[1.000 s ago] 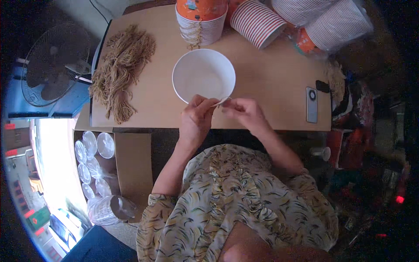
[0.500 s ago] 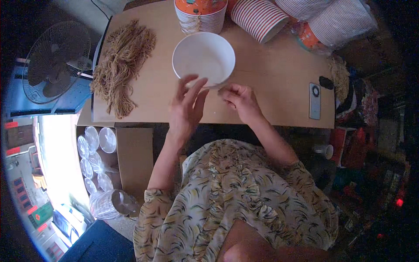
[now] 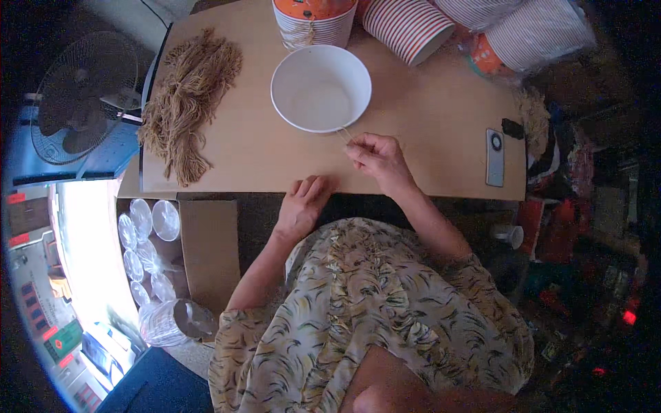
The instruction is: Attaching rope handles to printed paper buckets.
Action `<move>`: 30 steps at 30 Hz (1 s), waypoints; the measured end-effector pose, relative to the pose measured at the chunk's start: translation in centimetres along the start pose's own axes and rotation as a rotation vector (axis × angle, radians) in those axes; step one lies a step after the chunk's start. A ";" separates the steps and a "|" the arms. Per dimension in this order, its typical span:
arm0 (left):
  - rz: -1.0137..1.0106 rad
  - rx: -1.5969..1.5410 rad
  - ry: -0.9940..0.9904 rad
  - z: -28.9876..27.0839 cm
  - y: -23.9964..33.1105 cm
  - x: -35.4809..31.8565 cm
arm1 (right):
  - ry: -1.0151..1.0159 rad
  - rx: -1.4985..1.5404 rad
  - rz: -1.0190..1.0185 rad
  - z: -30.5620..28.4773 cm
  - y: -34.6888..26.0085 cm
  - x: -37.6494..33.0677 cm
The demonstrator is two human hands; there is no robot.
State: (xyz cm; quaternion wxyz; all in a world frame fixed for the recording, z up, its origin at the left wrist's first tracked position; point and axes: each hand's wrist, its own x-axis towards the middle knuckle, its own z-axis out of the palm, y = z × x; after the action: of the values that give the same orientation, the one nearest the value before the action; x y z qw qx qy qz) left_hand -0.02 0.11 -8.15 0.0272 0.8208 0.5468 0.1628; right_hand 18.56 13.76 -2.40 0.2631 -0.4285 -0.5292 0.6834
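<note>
My right hand [image 3: 375, 155] pinches a thin strand [image 3: 342, 133] at the bowl's [image 3: 321, 88] near rim. My left hand [image 3: 303, 205] rests slack on the tabletop [image 3: 427, 131] edge, holding nothing. Bare tabletop lies between bowl and fibre bundle [image 3: 186, 103].

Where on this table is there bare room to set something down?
Bare wood lies between the tan fibre bundle and white paper bowl, and between the right hand and grey remote. The far edge is crowded with striped cups.
</note>
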 end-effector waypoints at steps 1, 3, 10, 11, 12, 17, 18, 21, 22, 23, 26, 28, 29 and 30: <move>0.010 0.008 -0.017 -0.7 -0.4 -1.1 | -0.001 0.000 -0.004 0.0 -0.3 -0.1; -0.037 -0.050 0.004 -1.8 -1.2 -3.8 | -0.029 -0.031 -0.020 -0.1 -1.1 -0.4; -0.283 -0.216 -0.032 -8.0 -0.7 -3.9 | -0.207 -0.244 -0.064 -2.2 -4.2 -0.9; -0.282 -0.320 0.080 -9.8 0.1 -1.4 | -0.234 -0.279 -0.046 -2.4 -4.5 -1.0; -0.252 -0.368 0.188 -11.3 0.9 1.0 | -0.268 -0.312 -0.028 -2.4 -4.9 -1.0; -0.061 -0.735 0.195 -13.2 0.3 11.7 | -0.315 -0.347 0.008 -2.5 -7.3 -1.8; -0.009 -0.858 0.081 -13.2 0.0 13.0 | -0.354 -0.373 -0.004 -2.9 -7.9 -1.9; -0.008 -0.851 -0.092 -12.1 -0.8 14.6 | -0.378 -0.329 -0.026 -3.7 -9.1 -2.4; 0.003 -0.849 -0.094 -12.1 -1.0 14.8 | -0.368 -0.330 -0.031 -3.9 -9.7 -2.5; -0.108 -0.946 -0.250 -12.6 -0.9 15.1 | -0.337 -0.320 -0.028 -4.1 -10.3 -2.7; -0.170 -1.084 -0.419 -12.2 -1.7 15.2 | -0.299 -0.323 -0.015 -5.3 -10.4 -2.4; -0.128 -1.132 -0.423 -11.6 -1.8 15.0 | -0.303 -0.334 -0.004 -6.1 -9.9 -2.1; -0.154 -1.180 -0.395 -11.4 -1.9 14.9 | -0.326 -0.203 0.020 -6.3 -9.6 -2.0; -0.181 -1.228 -0.367 -11.3 -1.9 14.8 | -0.349 -0.073 0.043 -6.4 -9.5 -1.9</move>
State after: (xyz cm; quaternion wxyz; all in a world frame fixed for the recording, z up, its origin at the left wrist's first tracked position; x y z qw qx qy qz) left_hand 0.12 12.81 5.63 0.5983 0.6211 0.4078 0.3001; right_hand 24.11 18.25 6.73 0.1370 -0.3237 -0.5820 0.7332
